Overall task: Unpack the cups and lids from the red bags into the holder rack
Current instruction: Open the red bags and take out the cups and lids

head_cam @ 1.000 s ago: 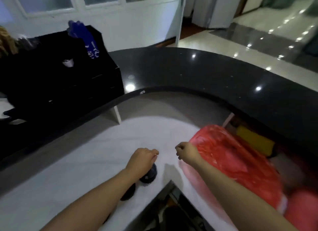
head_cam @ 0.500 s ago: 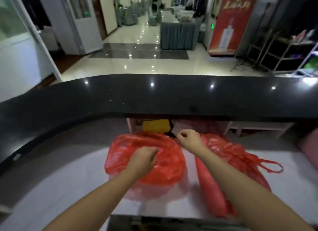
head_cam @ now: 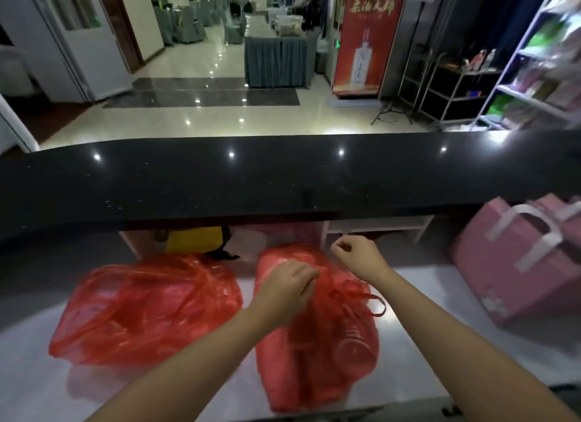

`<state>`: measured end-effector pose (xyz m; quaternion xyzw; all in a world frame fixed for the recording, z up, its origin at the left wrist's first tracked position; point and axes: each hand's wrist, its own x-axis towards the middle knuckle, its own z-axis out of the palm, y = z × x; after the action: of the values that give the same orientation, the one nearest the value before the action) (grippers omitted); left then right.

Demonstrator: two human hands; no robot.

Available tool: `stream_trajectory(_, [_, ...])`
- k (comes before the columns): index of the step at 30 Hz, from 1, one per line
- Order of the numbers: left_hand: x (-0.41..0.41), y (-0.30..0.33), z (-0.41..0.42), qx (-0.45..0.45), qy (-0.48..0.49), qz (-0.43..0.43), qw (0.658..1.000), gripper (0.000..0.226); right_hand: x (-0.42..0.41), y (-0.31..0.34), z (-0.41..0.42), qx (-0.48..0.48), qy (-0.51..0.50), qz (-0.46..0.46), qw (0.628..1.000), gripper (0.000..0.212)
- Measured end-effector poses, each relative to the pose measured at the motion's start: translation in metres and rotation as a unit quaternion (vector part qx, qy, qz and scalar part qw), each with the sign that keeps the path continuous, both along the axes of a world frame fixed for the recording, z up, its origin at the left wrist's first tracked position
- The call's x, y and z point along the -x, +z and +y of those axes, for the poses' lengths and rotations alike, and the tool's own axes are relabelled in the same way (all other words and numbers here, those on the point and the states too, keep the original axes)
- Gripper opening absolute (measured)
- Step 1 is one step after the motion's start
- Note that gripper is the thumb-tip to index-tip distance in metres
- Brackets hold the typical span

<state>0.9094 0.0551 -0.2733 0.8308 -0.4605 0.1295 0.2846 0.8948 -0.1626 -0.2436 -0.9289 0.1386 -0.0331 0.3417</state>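
Two red plastic bags lie on the white worktop (head_cam: 471, 352). The left red bag (head_cam: 147, 308) is wide, crumpled and untouched. The right red bag (head_cam: 317, 374) is long, and stacked clear cups (head_cam: 352, 343) show through its plastic. My left hand (head_cam: 286, 289) is on top of this bag, fingers curled at its knotted handles (head_cam: 361, 299). My right hand (head_cam: 358, 258) is a loose fist just past the bag's far end, with nothing visible in it. The holder rack is out of view.
A raised black counter (head_cam: 283, 176) runs across behind the bags. A pink carrier bag with white handles (head_cam: 518, 264) stands on the worktop at the right. A yellow object (head_cam: 195, 239) sits in the gap under the counter.
The view has swung right, away from the black rack, onto the two red bags. Both hands have shifted from the left bag to the right one.
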Motion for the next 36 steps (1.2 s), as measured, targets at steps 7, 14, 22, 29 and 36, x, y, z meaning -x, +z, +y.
stream_trajectory(7, [0.027,-0.030,-0.059,-0.091,0.061,0.045,0.993,0.025,0.024,-0.045,-0.055,0.010,0.181,0.115,0.977,0.030])
stream_trajectory(14, [0.031,-0.049,-0.045,-0.159,0.121,0.141,0.970,0.040,0.023,-0.076,-0.043,-0.008,0.295,0.097,0.950,0.024])
stream_trajectory(22, [0.015,-0.056,-0.036,-0.185,0.089,0.142,0.968,0.037,0.029,-0.087,-0.032,-0.023,0.234,0.104,0.966,0.029])
stream_trajectory(29, [0.007,-0.057,-0.038,-0.233,0.049,0.133,0.962,0.039,0.069,-0.087,-0.022,-0.119,0.133,0.067,0.982,0.019])
stream_trajectory(36, [0.003,-0.061,-0.049,-0.197,0.051,0.138,0.969,0.028,0.077,-0.091,-0.002,-0.168,0.001,0.050,0.985,0.017])
